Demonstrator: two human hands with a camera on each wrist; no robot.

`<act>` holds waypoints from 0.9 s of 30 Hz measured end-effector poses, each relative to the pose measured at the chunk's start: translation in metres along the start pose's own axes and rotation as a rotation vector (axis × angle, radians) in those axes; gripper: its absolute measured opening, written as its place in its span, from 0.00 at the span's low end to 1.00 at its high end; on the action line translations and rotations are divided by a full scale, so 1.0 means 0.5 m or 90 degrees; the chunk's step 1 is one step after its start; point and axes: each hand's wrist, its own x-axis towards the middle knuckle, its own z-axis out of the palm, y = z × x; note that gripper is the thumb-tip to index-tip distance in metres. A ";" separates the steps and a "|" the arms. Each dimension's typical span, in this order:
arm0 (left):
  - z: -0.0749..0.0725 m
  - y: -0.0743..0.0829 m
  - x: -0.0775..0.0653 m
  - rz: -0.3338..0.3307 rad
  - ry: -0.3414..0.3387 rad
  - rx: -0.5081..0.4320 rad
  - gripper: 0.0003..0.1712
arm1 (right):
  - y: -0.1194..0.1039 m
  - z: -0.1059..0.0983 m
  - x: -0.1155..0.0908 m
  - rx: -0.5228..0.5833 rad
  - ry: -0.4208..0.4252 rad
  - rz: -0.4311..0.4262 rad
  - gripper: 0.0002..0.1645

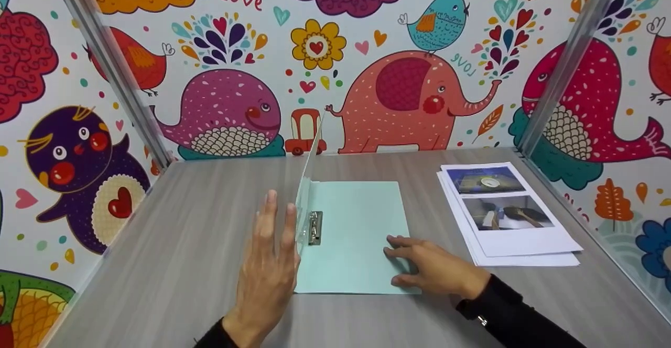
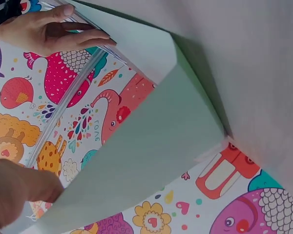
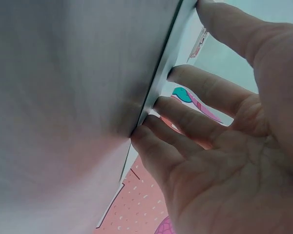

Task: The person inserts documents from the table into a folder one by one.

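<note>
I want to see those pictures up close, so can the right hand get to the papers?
Probably yes: the papers lie just to the right of the right hand, and nothing seems to stand on the table between them.

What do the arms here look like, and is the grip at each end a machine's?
No, the left grip and right grip are a person's bare hands, with no gloves. The left sleeve and right sleeve are black; a small shiny stud shows on the right cuff. No cables are visible.
</note>
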 end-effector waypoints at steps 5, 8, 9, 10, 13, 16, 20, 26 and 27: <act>-0.002 -0.006 0.002 0.053 0.001 0.097 0.65 | 0.000 -0.003 0.001 0.005 -0.009 0.009 0.38; -0.002 -0.010 0.004 0.078 -0.002 0.162 0.66 | -0.001 -0.003 0.002 0.009 -0.010 0.013 0.38; -0.002 -0.010 0.004 0.082 -0.002 0.177 0.66 | -0.001 -0.002 0.002 0.009 -0.010 0.014 0.38; -0.002 -0.010 0.003 0.085 -0.001 0.189 0.65 | -0.001 -0.001 0.001 0.008 -0.010 0.015 0.38; -0.001 -0.011 0.000 0.087 -0.006 0.224 0.61 | -0.001 0.002 0.001 0.004 -0.007 0.013 0.38; 0.000 -0.012 -0.002 0.087 -0.024 0.257 0.56 | -0.001 0.004 0.001 0.000 -0.004 0.010 0.38; 0.005 -0.015 -0.002 0.088 -0.049 0.302 0.47 | 0.000 0.004 0.001 -0.001 -0.003 0.009 0.38; 0.017 -0.029 -0.010 0.077 -0.092 0.316 0.34 | -0.001 0.001 0.001 0.001 -0.008 0.015 0.38; 0.020 -0.032 -0.012 0.074 -0.100 0.310 0.32 | -0.002 0.000 0.001 0.000 -0.009 0.017 0.39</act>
